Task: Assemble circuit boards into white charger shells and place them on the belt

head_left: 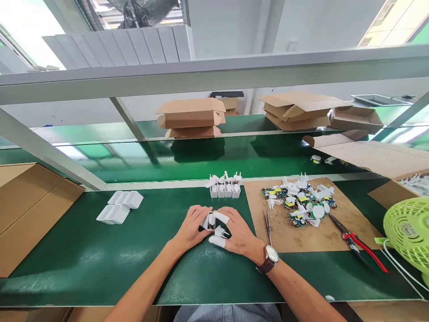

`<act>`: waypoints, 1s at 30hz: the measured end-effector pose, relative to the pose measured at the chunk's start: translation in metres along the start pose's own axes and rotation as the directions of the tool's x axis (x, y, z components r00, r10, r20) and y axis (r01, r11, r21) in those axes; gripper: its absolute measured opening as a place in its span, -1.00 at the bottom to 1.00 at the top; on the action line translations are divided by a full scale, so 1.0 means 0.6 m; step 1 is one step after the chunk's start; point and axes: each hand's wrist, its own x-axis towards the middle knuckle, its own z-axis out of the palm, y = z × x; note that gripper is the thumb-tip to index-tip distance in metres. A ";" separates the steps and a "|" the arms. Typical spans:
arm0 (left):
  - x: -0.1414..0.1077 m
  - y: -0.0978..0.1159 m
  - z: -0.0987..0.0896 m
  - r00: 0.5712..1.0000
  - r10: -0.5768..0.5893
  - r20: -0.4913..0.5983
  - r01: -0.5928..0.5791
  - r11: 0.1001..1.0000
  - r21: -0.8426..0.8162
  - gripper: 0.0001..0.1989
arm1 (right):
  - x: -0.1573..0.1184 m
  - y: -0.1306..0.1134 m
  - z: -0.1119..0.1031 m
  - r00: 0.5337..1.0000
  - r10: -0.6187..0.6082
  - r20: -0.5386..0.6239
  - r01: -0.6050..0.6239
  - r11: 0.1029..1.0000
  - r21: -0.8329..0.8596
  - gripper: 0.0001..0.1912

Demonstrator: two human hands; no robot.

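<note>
Near the front middle of the green table, my left hand (193, 226) grips a small white housing (208, 222) with electronic parts showing inside it. My right hand (236, 232), with white covers on its thumb and a finger, holds a small white plug piece (220, 231) against the housing's right side. Just beyond my hands stands a row of several white housings (225, 191) with plug pieces on top. Several white housings (119, 208) without plug pieces lie to the left. Circuit boards and white parts (303, 201) are heaped on a brown cardboard sheet (268, 237) at the right.
Tweezers (267, 226) and red-handled pliers (358, 243) lie on the cardboard sheet. A green fan (407, 230) stands at the far right. A large carton (36, 210) is at the left, and folded cartons (194, 116) rest behind the frame rail (187, 184).
</note>
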 end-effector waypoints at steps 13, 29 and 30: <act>-0.007 -0.004 -0.012 0.885 -0.430 0.180 0.448 0.677 -0.584 -0.43 | -0.007 0.044 0.033 0.985 -0.019 0.173 0.026 0.999 -0.040 -0.59; -0.012 -0.004 -0.008 0.893 -0.448 0.034 0.388 0.731 -0.561 -0.13 | 0.012 0.035 0.036 0.993 0.008 0.114 -0.018 0.996 0.086 -0.61; -0.012 -0.004 -0.007 0.894 -0.448 0.028 0.386 0.735 -0.558 -0.14 | 0.009 0.035 0.037 0.992 0.005 0.127 -0.015 0.997 0.079 -0.61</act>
